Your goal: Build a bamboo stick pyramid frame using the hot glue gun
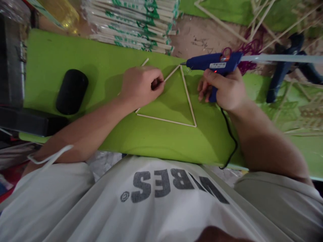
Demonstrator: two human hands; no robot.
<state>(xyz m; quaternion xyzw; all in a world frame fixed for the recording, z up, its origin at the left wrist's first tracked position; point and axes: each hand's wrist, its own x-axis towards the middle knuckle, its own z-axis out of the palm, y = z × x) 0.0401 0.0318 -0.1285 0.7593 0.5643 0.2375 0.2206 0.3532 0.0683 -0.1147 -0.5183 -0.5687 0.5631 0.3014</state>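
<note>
My right hand (224, 87) is wrapped round the handle of a blue hot glue gun (202, 63), which has a small red light lit. A long clear glue stick (280, 58) juts from the gun's back end. The nozzle touches or nearly touches the upper corner of a frame of thin wooden sticks. My left hand (143, 84) pinches one wooden stick (172, 73) that runs up to that corner. Two more sticks, one on the right side (188, 95) and one at the bottom (166, 120), lie flat and meet at the lower right. Part of the frame is hidden under my left hand.
The green board (101, 60) carries a black cylinder (72, 91) at left. Behind it lie packs of wrapped chopsticks (136, 23) and a bottle of yellow liquid (60, 13). Purple string (254, 50), a dark blue clamp (285, 64) and stick structures (259, 16) are at right. A black cord (230, 134) hangs from the gun.
</note>
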